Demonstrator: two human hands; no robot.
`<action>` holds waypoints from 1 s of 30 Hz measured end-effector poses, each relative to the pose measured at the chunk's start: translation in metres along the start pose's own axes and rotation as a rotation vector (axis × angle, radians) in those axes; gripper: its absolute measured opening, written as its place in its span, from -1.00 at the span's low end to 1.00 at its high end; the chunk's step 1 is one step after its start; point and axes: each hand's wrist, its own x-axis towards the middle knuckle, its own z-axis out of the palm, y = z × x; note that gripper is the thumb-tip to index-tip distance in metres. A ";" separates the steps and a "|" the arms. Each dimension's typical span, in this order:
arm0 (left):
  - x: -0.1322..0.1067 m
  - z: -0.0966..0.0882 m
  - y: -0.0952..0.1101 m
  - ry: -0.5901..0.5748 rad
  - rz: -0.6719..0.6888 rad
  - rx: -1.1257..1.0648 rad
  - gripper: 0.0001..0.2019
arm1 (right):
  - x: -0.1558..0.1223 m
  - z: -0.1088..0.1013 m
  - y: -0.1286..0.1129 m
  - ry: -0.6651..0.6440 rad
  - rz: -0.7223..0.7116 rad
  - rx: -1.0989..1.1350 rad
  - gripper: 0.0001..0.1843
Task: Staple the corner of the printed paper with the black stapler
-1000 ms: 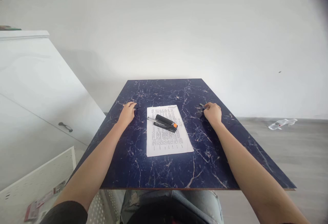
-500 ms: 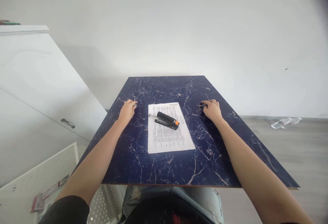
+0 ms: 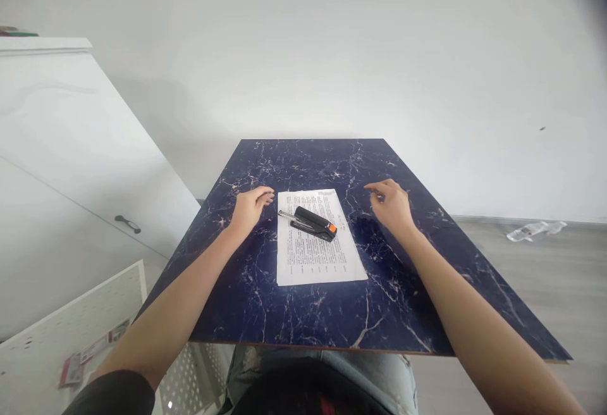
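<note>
Stapler (image 3: 315, 219) atop printed paper (image 3: 322, 269), between the left and right edges of your bench (image 3: 322, 320).
Your left hand (image 3: 249, 209) and right hand (image 3: 392, 206) flank the paper, apart from it, fingers loosely bent; its dense print and the orange patch (image 3: 332, 228) on the stapler are too small to read.

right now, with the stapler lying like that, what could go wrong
The black stapler lies spread open with its metal strip exposed, so fingers closing around that end might get pinched. It also rests on the printed paper, so tugging the paper could drag the stapler along.
</note>
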 end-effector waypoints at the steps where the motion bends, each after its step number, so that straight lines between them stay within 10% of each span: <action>1: -0.002 0.002 0.005 -0.018 0.046 0.029 -0.74 | -0.002 0.001 -0.013 -0.018 -0.033 0.035 -0.65; 10: -0.010 0.017 0.020 -0.207 0.328 0.200 -0.83 | -0.024 0.014 -0.082 -0.236 -0.146 0.322 -0.76; 17: -0.003 0.027 0.004 -0.394 0.411 0.263 -0.90 | -0.032 0.028 -0.084 -0.401 -0.243 0.354 -0.68; 30: -0.004 0.031 0.003 -0.360 0.317 0.124 -0.93 | -0.033 0.033 -0.081 -0.506 -0.323 0.368 -0.73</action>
